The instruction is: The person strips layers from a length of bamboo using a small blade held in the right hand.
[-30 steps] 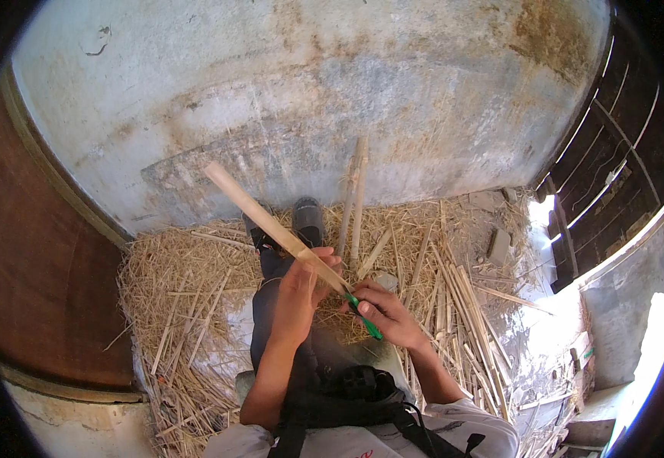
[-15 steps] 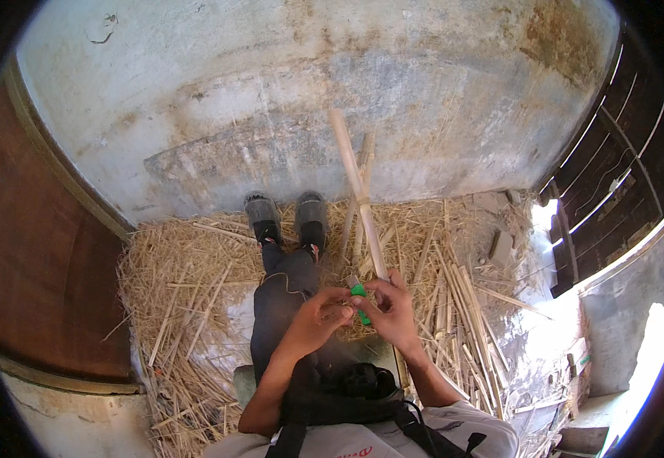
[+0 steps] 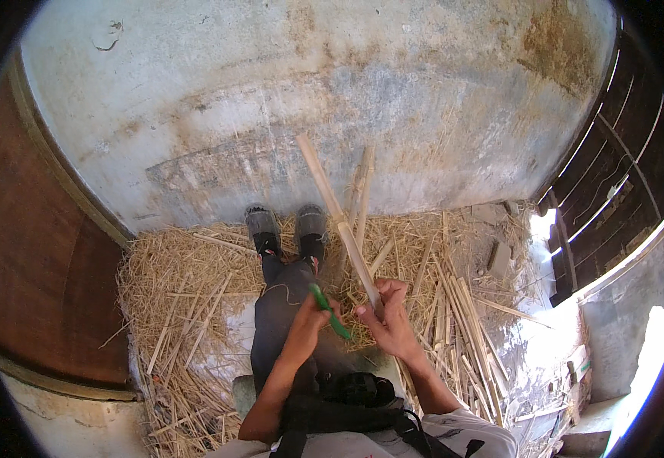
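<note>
A green-handled knife (image 3: 337, 327) lies in the closed fingers of my left hand (image 3: 313, 317), slightly blurred; its blade cannot be made out. My right hand (image 3: 394, 328) grips the near end of a long split bamboo piece (image 3: 320, 172). The bamboo slants away to the far left, with a node about midway, and its far end stands in front of the wall. Left of the bamboo's lower end, the knife is apart from it. Both hands are above the floor, to the right of my dark-trousered legs.
Straw-like bamboo shavings (image 3: 187, 263) cover much of the floor. Split bamboo strips (image 3: 465, 328) lie in a heap on the right, and more bamboo pieces (image 3: 364, 187) lean against the stained wall (image 3: 233, 99). A brick-like block (image 3: 499, 259) sits at the far right; a brown panel (image 3: 57, 252) stands left.
My left hand has taken the green-handled knife away from my right hand, moving left. The bamboo's far end has swung left and lower, still in my right hand.
</note>
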The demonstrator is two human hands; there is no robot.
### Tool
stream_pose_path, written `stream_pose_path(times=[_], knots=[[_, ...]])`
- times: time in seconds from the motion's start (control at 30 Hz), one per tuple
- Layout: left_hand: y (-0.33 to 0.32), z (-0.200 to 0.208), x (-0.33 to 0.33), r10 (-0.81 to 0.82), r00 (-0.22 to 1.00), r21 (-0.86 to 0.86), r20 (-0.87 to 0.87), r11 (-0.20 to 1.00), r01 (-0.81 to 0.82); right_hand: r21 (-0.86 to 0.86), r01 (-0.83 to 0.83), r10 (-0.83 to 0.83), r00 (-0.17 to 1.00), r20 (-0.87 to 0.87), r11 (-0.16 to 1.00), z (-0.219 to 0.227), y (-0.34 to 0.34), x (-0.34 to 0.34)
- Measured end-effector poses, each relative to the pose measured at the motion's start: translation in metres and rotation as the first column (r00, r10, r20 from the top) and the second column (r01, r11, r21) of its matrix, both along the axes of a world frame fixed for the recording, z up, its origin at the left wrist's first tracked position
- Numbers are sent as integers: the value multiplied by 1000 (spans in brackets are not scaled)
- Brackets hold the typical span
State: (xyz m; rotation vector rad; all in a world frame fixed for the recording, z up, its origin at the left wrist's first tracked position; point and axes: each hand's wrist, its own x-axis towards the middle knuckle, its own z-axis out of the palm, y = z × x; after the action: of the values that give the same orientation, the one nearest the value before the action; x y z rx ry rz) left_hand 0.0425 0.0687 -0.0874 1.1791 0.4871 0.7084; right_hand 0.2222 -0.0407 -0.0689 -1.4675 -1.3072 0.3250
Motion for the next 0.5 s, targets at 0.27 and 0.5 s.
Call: stream_pose_path(times=[0.27, 0.5], knots=[[37, 20, -11, 261, 962, 71, 86, 961, -267, -184, -186, 148, 968, -202, 965, 13, -6, -3], [50, 46, -14, 462, 883, 195, 79, 862, -468, -252, -231, 191, 966, -173, 940, 23, -9, -10]])
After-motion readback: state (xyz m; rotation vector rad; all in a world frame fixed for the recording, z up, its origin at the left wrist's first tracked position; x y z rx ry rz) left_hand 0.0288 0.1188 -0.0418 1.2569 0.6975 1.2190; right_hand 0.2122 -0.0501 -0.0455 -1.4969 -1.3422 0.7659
